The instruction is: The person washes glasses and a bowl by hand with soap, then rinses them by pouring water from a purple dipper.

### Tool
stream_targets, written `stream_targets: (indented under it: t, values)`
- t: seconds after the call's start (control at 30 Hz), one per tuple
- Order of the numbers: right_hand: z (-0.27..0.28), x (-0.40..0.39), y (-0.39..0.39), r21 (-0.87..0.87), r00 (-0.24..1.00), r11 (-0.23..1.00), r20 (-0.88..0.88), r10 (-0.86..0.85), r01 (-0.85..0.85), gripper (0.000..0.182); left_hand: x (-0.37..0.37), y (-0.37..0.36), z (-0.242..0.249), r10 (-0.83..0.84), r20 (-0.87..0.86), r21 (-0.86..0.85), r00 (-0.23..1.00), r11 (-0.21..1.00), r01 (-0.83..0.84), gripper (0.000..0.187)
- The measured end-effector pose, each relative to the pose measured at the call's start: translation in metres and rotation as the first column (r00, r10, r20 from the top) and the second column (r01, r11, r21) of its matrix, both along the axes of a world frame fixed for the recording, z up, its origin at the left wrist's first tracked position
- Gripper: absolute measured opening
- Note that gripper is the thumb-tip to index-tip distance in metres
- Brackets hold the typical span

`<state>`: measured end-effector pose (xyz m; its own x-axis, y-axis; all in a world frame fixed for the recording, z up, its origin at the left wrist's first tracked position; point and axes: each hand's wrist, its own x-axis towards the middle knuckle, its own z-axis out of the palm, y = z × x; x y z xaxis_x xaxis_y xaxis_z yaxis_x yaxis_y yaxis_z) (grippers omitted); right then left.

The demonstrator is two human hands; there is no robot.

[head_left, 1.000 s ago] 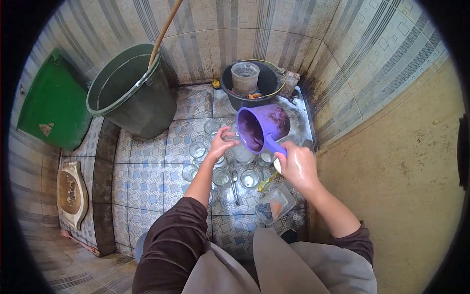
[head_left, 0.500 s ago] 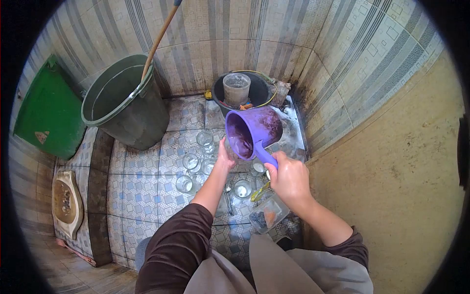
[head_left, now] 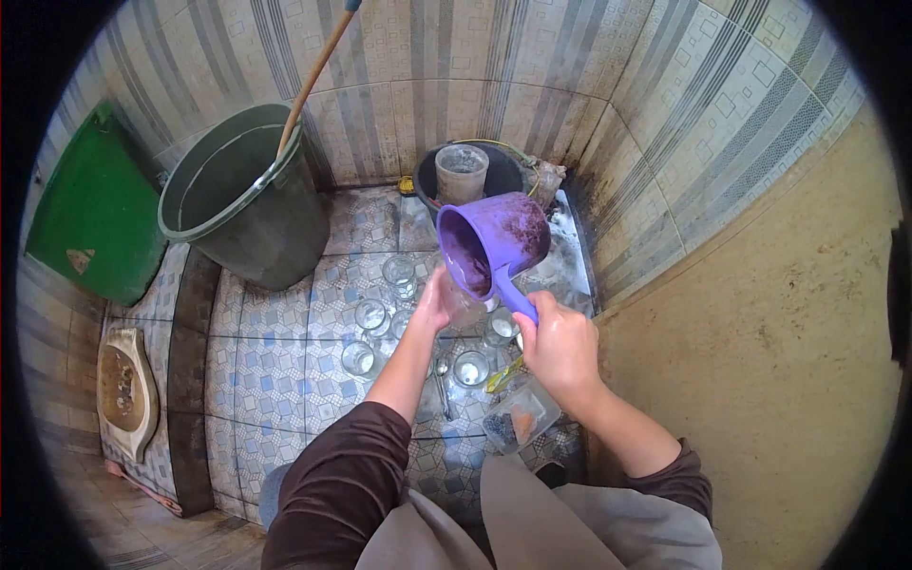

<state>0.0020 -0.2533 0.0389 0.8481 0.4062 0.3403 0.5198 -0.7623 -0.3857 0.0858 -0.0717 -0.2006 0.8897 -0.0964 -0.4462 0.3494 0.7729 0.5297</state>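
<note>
Clutching a purple dipper (head_left: 521,233) by its handle, a person's right grip (head_left: 562,350) tilts its mouth toward the left grip (head_left: 436,302), which is curled about a clear vessel (head_left: 465,309) just below the dipper's rim. Trouble could come from several quarters: tipping the dipper too far might send any water past the vessel; a wet handle might twist in the right grip; slick glass might slip from the left. A dropped vessel could strike the drinking glasses (head_left: 470,368) standing on the tiled floor (head_left: 261,366) below both grips, and a low sweep of the left forearm could topple those beside it.

The count: one dipper, one vessel in hand and at least six glasses, though the forearm may hide more. Below and between the grips lies at least one spoon (head_left: 442,367); nearer the right grip, one yellow packet (head_left: 503,377) and one clear plastic box (head_left: 524,416). Beyond the dipper sits one black basin (head_left: 506,169) holding one grey tub (head_left: 462,176); well left of the left grip stands one large bucket (head_left: 275,247).
</note>
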Motion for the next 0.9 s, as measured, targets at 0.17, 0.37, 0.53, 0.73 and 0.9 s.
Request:
stream_targets:
  t: [0.17,0.37,0.53,0.73,0.9]
  values:
    - [-0.001,0.003,0.000,-0.044,0.999,0.998,0.016,-0.040,0.040,0.017,-0.019,-0.010,0.046,-0.105,0.367,0.904,0.924,0.275,-0.328,0.078]
    - [-0.006,0.004,-0.001,-0.091,0.994,0.996,0.109,-0.007,0.017,0.017,-0.022,-0.012,0.051,-0.157,0.404,0.909,0.901,-0.042,-0.415,0.075]
    - [-0.003,0.008,-0.003,-0.084,0.993,0.996,0.121,-0.002,0.012,0.015,-0.016,-0.005,0.052,-0.095,0.516,0.831,0.851,0.297,-0.471,0.067]
    - [0.029,0.031,0.014,0.078,0.998,0.995,-0.029,-0.054,0.056,0.019,-0.023,0.032,0.086,-0.020,-0.115,0.451,0.993,0.890,0.070,0.049]
    - [0.055,0.059,0.092,0.221,0.986,0.962,0.005,0.165,-0.162,0.021,-0.055,0.093,0.119,-0.213,-0.279,0.192,0.936,0.943,0.272,0.063]
